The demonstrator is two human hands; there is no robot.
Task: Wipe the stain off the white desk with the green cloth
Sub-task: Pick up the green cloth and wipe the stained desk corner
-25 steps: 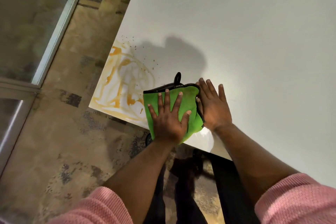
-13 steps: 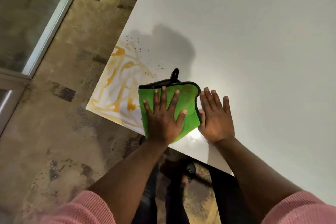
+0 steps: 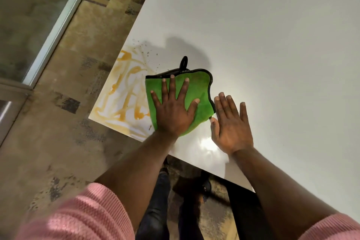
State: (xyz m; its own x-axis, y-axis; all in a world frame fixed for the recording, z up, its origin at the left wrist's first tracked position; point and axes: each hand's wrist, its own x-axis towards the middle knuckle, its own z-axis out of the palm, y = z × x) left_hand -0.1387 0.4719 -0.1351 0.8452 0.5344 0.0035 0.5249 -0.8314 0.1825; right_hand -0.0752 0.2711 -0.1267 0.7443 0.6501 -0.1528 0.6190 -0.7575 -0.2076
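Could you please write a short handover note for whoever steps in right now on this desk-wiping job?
Left hand: spread flat, palm down, pressing the green cloth onto the white desk.
Right hand: open, flat on the bare desk beside the cloth's right edge, holding nothing.
Stain: orange-yellow streaks at the desk's left corner, just left of the cloth, with small dark specks above it.
Done: cloth laid down next to the stain.
Left: the streaks look largely unwiped; sweep the cloth left over them, probably in several passes.

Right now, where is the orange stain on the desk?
In the head view it covers the near left corner of the white desk: the stain lies just left of the green cloth under the left hand.
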